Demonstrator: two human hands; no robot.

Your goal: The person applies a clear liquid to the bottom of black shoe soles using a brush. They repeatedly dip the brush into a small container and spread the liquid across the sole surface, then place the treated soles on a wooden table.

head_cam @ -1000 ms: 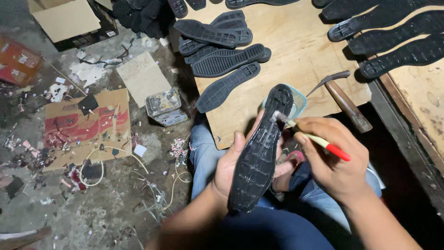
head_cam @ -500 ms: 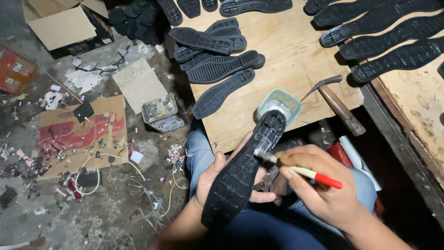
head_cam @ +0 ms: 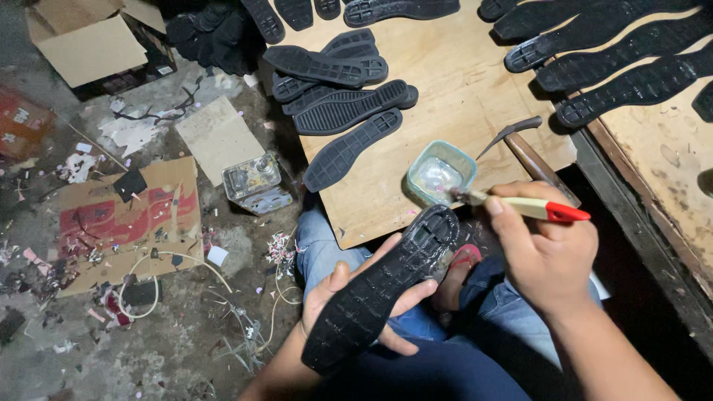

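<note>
My left hand (head_cam: 349,293) holds a black rubber shoe sole (head_cam: 379,286) tread side up, slanting over my lap. My right hand (head_cam: 546,249) grips a small brush with a cream and red handle (head_cam: 531,208). The brush tip reaches into a small pale green square tub (head_cam: 440,172) of clear glue on the plywood board (head_cam: 453,82). The sole's toe end lies just below that tub.
Several black soles (head_cam: 349,108) lie on the board, with more at the right (head_cam: 624,78). A hammer (head_cam: 523,148) rests beside the tub. A metal tin (head_cam: 254,182), cardboard pieces (head_cam: 126,223) and scraps litter the floor at left.
The brush has left the sole's toe and moved up into the glue tub. The sole has dropped lower over my lap.
</note>
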